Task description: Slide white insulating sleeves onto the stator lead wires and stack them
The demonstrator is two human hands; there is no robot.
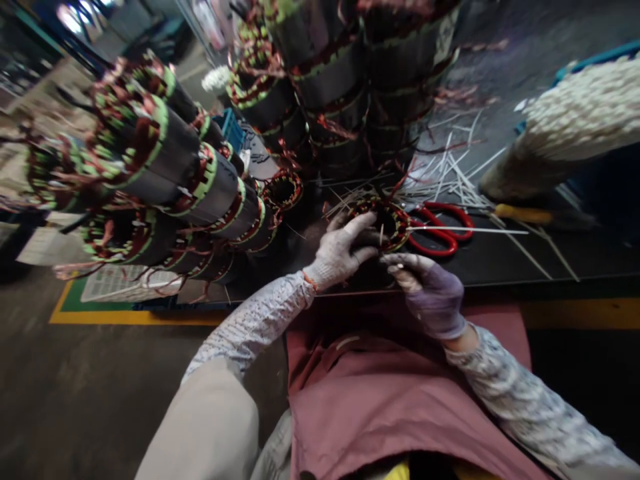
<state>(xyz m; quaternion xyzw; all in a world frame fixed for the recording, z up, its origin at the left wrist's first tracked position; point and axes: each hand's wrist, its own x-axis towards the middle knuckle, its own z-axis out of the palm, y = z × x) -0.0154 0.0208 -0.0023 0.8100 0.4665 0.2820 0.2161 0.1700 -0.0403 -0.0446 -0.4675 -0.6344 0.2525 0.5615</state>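
Note:
A motor stator (399,223) with copper windings and a green-edged rim lies on the dark bench in front of me. My left hand (341,253), in a pale glove, grips its near left side, fingers over the rim and opening. Close to the near rim, my right hand (434,293), in a purple-stained glove, has thumb and fingers pinched together. What is between those fingertips is too small to make out. A short pale strip (383,233) stands up at the opening. Red-handled scissors (443,250) lie right of the stator, with a long white stick (480,231) across them.
Stacked stators (215,183) rise at the left, and more stacks (330,87) stand behind. One smaller stator (284,191) sits between them. Loose white strips (453,173) cover the back right, near a yellow-handled tool (524,213) and a large bundle of white strands (590,100).

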